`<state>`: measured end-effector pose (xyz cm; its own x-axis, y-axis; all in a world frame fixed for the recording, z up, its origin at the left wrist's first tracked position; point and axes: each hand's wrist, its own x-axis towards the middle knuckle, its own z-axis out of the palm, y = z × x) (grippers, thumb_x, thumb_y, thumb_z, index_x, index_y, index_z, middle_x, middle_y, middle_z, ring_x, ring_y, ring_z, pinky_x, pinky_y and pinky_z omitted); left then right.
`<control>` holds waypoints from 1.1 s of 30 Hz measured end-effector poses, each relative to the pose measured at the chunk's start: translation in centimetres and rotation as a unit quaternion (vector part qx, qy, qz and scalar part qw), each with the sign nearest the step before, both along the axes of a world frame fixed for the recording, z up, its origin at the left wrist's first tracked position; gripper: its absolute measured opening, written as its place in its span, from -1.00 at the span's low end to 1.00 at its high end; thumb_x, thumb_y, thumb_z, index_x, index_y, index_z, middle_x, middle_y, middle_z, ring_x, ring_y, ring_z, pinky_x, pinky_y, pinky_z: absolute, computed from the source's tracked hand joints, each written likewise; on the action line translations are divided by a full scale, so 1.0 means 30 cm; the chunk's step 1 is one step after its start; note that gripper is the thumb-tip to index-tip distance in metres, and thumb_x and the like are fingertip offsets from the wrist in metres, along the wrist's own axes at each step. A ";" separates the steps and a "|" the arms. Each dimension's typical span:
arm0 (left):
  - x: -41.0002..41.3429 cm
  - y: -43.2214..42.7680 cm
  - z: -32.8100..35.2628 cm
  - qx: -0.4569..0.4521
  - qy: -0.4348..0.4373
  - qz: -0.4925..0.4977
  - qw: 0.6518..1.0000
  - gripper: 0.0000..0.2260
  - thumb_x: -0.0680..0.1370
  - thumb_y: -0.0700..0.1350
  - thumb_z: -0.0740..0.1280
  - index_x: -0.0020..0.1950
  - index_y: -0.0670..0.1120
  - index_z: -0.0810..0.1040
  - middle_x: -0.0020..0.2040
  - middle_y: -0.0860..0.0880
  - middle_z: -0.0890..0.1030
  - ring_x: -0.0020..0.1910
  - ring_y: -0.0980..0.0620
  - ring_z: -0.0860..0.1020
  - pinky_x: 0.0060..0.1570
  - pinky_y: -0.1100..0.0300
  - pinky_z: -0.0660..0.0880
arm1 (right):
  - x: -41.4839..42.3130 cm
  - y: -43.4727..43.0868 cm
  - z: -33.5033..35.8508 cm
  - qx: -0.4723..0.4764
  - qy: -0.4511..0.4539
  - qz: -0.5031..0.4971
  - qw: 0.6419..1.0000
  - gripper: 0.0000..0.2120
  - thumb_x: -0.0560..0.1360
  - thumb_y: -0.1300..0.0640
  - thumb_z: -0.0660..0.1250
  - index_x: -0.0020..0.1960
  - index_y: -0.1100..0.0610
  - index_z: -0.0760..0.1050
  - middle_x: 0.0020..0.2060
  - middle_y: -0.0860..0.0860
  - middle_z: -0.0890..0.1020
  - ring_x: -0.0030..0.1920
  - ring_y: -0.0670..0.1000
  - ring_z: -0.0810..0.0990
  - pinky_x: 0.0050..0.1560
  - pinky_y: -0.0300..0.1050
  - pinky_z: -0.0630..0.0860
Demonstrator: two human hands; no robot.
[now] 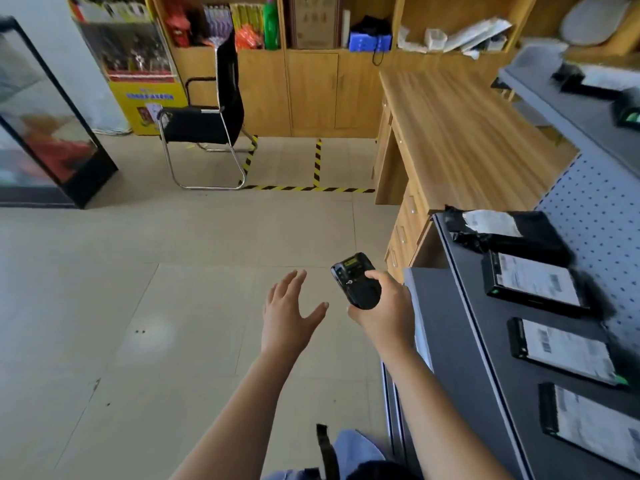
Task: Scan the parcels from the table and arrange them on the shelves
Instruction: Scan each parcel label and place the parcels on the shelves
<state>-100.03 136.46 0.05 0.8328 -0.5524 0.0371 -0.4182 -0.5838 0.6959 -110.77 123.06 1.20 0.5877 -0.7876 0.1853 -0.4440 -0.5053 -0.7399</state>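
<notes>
right grip (384, 311) clamped on scanner (353, 278), left grip (289, 313) spread empty; we'd hold the scanner level while turning toward the worktop (467, 133).

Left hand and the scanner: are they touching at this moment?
Apart. The head view shows a strip of floor between the thumb of the open left hand and the scanner, which only the right hand grips.

Four parcels (535, 284) lay in a row on the shelf (460, 341) along the right edge of the frame. Behind the shelf, at upper right, stood the counter (467, 133), with cabinets (311, 88) behind it across the top. A chair (204, 116) stood left of the counter. At lower centre, left of the shelf, the right grip (381, 306) held the scanner (355, 280), with the left grip (287, 310) just to its left.
</notes>
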 end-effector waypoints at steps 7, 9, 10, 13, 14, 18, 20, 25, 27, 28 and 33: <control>0.312 -0.249 -0.012 0.010 0.022 0.015 1.000 -0.38 0.49 0.16 0.38 0.49 0.07 0.27 0.48 0.09 0.28 0.46 0.04 0.17 0.43 0.02 0.22 | 0.335 -0.264 -0.017 0.020 0.014 0.021 0.999 -0.40 0.20 0.13 0.58 0.21 0.03 0.50 0.02 -0.03 0.60 0.06 0.05 0.51 -0.21 -0.17 0.43; 0.422 -0.323 -0.026 0.011 0.025 0.010 1.000 -0.38 0.49 0.15 0.39 0.49 0.07 0.28 0.48 0.09 0.29 0.46 0.04 0.17 0.42 0.03 0.23 | 0.443 -0.336 -0.041 0.023 0.017 0.017 0.999 -0.40 0.18 0.12 0.57 0.20 0.04 0.51 0.01 -0.03 0.62 0.05 0.07 0.53 -0.18 -0.15 0.46; 0.481 -0.361 -0.033 0.011 0.028 0.004 1.000 -0.38 0.49 0.15 0.39 0.49 0.07 0.28 0.48 0.09 0.28 0.46 0.04 0.17 0.42 0.04 0.23 | 0.501 -0.371 -0.052 0.024 0.019 0.016 0.999 -0.39 0.18 0.12 0.58 0.20 0.03 0.51 0.01 -0.02 0.62 0.05 0.07 0.53 -0.16 -0.14 0.48; 0.694 -0.484 -0.053 0.006 0.024 -0.023 0.999 -0.38 0.49 0.15 0.39 0.49 0.08 0.28 0.48 0.09 0.28 0.45 0.03 0.19 0.42 0.03 0.24 | 0.694 -0.472 -0.069 0.018 0.024 -0.002 1.000 -0.39 0.21 0.11 0.59 0.23 0.04 0.50 0.03 -0.02 0.61 0.09 0.05 0.50 -0.16 -0.21 0.41; 0.777 -0.525 -0.054 0.008 0.017 -0.034 0.999 -0.38 0.49 0.15 0.38 0.50 0.08 0.27 0.48 0.09 0.28 0.45 0.03 0.19 0.42 0.02 0.24 | 0.763 -0.507 -0.070 0.014 0.022 -0.011 1.000 -0.39 0.22 0.11 0.59 0.24 0.04 0.49 0.05 -0.02 0.61 0.10 0.05 0.49 -0.18 -0.26 0.37; 1.118 -0.699 -0.019 0.019 -0.020 -0.089 0.996 -0.38 0.50 0.15 0.37 0.51 0.07 0.25 0.49 0.09 0.26 0.44 0.05 0.17 0.43 0.05 0.21 | 1.036 -0.649 -0.047 0.014 0.006 -0.064 0.998 -0.38 0.25 0.10 0.60 0.26 0.03 0.48 0.09 -0.02 0.60 0.12 0.02 0.48 -0.19 -0.34 0.32; 1.265 -0.776 0.004 0.020 -0.032 -0.118 0.992 -0.39 0.51 0.14 0.37 0.51 0.07 0.24 0.50 0.09 0.25 0.45 0.06 0.14 0.44 0.08 0.17 | 1.148 -0.707 -0.041 0.015 -0.001 -0.102 0.995 -0.39 0.25 0.11 0.61 0.25 0.03 0.49 0.10 -0.01 0.61 0.12 0.03 0.49 -0.12 -0.26 0.37; 1.512 -0.969 0.015 0.028 -0.026 -0.168 0.985 -0.39 0.50 0.13 0.38 0.50 0.06 0.26 0.48 0.07 0.28 0.44 0.04 0.18 0.44 0.03 0.20 | 1.350 -0.817 -0.038 0.017 -0.003 -0.174 0.985 -0.39 0.23 0.10 0.63 0.23 0.03 0.51 0.06 -0.01 0.61 0.10 0.07 0.52 -0.08 -0.15 0.49; 1.571 -1.042 0.000 0.026 -0.017 -0.185 0.982 -0.39 0.50 0.14 0.38 0.50 0.06 0.27 0.48 0.08 0.29 0.43 0.04 0.19 0.43 0.04 0.21 | 1.408 -0.872 -0.042 0.019 -0.009 -0.192 0.981 -0.40 0.23 0.11 0.63 0.22 0.02 0.51 0.03 -0.02 0.60 0.09 0.06 0.51 -0.07 -0.16 0.47; 1.599 -1.080 -0.006 0.028 -0.016 -0.193 0.981 -0.39 0.50 0.14 0.38 0.49 0.05 0.27 0.48 0.08 0.29 0.43 0.04 0.20 0.43 0.05 0.22 | 1.436 -0.904 -0.045 0.020 -0.010 -0.198 0.980 -0.40 0.23 0.12 0.62 0.22 0.02 0.51 0.02 -0.03 0.60 0.09 0.06 0.50 -0.07 -0.17 0.47; 1.728 -1.302 -0.041 0.035 -0.006 -0.212 0.977 -0.40 0.49 0.14 0.38 0.48 0.04 0.30 0.47 0.07 0.30 0.41 0.04 0.22 0.40 0.08 0.23 | 1.553 -1.115 -0.086 0.038 -0.008 -0.219 0.975 -0.41 0.19 0.11 0.60 0.18 0.00 0.52 -0.06 -0.11 0.58 0.03 0.06 0.54 -0.08 -0.09 0.53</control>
<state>-48.20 97.40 -1.17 0.5289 -0.8487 -0.0048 -0.6403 -0.4027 0.6541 -64.17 89.60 -1.38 0.1899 -0.9741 0.1226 -0.5926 -0.2133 -0.7768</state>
